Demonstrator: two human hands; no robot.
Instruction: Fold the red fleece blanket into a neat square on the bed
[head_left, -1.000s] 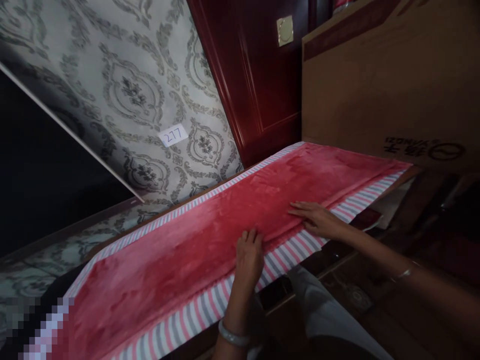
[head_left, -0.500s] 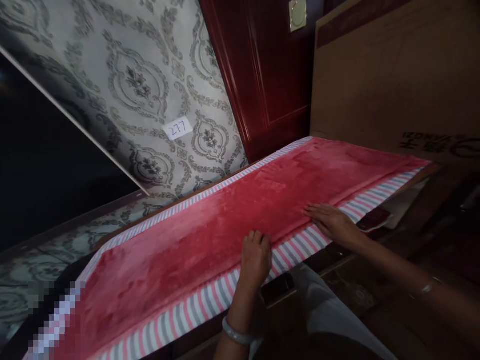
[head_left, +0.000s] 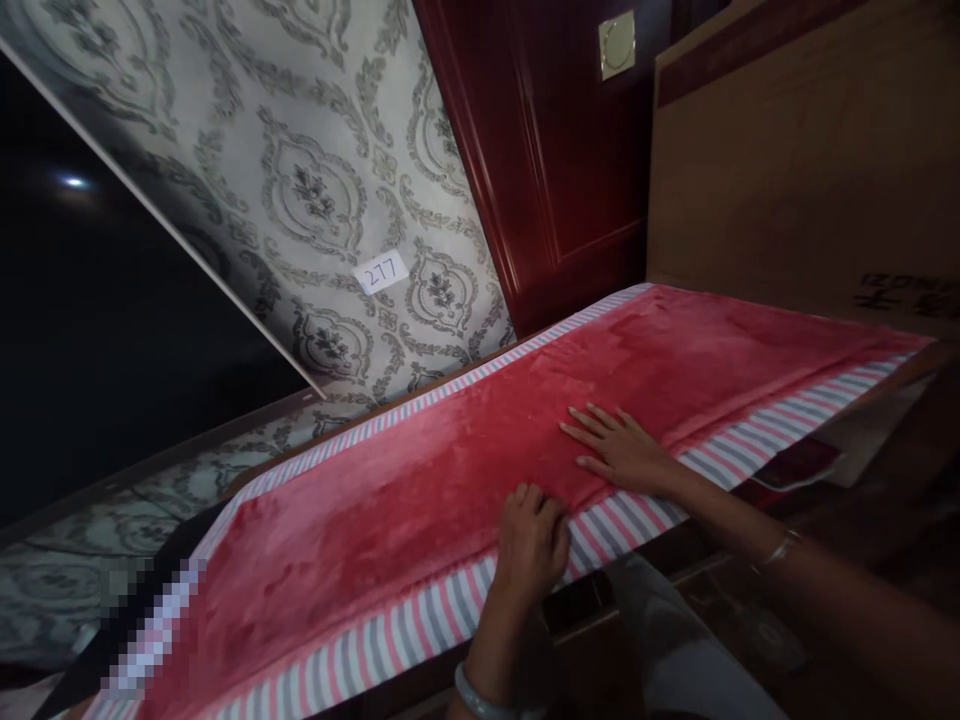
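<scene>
A red plush cloth [head_left: 420, 490] lies long and mostly flat over a striped cloth [head_left: 420, 632], whose pink, grey and white border shows along both long sides. At the near edge, my left hand [head_left: 531, 540] is closed, its fingers bent onto the red plush and gripping its edge. A pale bangle circles that wrist. To its right, my right hand [head_left: 619, 452] lies open on the red plush, palm down with fingers spread. Faint smudges and creases mark the plush surface.
Behind the cloths stand a patterned wall with a paper label [head_left: 381, 271], a dark red wooden panel [head_left: 555, 150] and a large cardboard box [head_left: 795, 170]. A big black screen [head_left: 112, 310] is at left. Dark drawers and a hanging cable sit below the near edge.
My right hand has slid left and further onto the red plush, its fingers now spread wider. My left hand stays at the same edge. The view has shifted slightly left.
</scene>
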